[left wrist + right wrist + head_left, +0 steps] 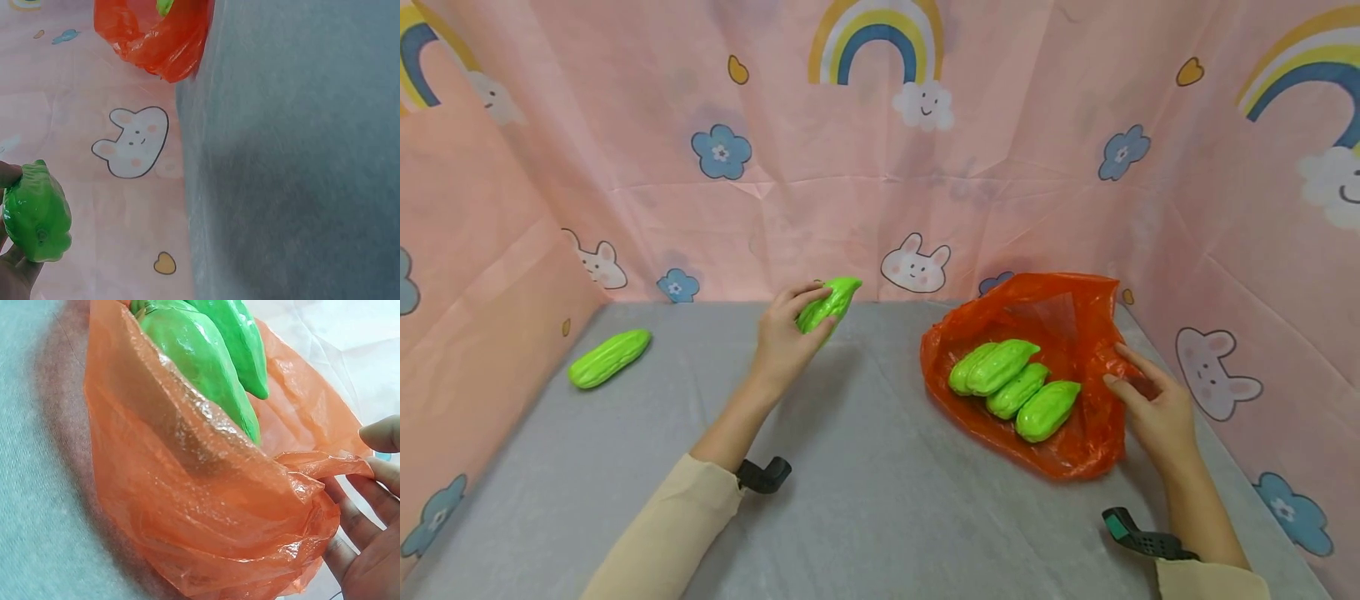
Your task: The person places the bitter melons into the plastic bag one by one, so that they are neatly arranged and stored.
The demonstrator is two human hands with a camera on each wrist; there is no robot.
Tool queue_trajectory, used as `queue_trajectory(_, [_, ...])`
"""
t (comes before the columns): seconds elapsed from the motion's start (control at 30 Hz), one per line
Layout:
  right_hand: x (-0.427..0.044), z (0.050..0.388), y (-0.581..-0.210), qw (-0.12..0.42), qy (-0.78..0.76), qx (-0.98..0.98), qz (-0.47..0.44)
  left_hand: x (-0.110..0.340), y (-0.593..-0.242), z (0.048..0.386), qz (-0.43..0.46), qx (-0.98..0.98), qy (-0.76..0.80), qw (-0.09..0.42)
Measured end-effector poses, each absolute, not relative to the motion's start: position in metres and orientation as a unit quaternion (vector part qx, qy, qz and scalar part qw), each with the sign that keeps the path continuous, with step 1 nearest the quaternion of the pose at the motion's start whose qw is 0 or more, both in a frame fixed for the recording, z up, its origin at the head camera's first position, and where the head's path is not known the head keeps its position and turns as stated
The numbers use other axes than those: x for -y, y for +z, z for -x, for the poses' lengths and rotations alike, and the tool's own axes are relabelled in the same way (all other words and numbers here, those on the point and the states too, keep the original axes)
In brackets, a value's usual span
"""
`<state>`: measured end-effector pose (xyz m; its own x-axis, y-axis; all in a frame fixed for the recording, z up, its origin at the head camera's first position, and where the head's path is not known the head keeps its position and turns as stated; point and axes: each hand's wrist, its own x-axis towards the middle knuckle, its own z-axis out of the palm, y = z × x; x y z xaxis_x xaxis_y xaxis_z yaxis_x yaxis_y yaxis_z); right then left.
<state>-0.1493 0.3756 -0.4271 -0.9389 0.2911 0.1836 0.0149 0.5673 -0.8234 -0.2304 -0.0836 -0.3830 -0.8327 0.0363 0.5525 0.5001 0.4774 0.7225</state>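
Observation:
My left hand (784, 337) holds a bright green bitter melon (830, 306) above the table, its thumb and fingers on either side. In the left wrist view the melon's lobed end (37, 215) faces the camera. Over on the right, an orange-red plastic bag (1093, 417) lies with its mouth spread, and several more green melons (1048, 411) are inside. At the bag's right edge my right hand (1161, 412) grips the plastic. The right wrist view has the bag's rim (325, 464) between the thumb and the fingers.
Another long green melon (610, 358) lies at the far left of the grey table (880, 500). Pink printed cloth (880, 200) rises behind the table and along both sides. A black wrist mount (765, 475) sticks out from the left forearm.

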Motion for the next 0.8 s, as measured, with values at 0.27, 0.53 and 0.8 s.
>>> queue_trajectory(0.27, [-0.375, 0.148, -0.425, 0.149, 0.457, 0.872, 0.092, 0.068, -0.38, 0.229, 0.169, 0.825, -0.491, 0.223])
queue_trajectory(0.53, [-0.375, 0.149, -0.425, 0.151, 0.455, 0.873, 0.091, 0.052, -0.379, 0.228, 0.179, 0.815, -0.509, 0.211])
queue_trajectory(0.8, [-0.375, 0.149, -0.425, 0.15, 0.453, 0.874, 0.094, 0.035, -0.378, 0.227, 0.191, 0.815, -0.508, 0.201])
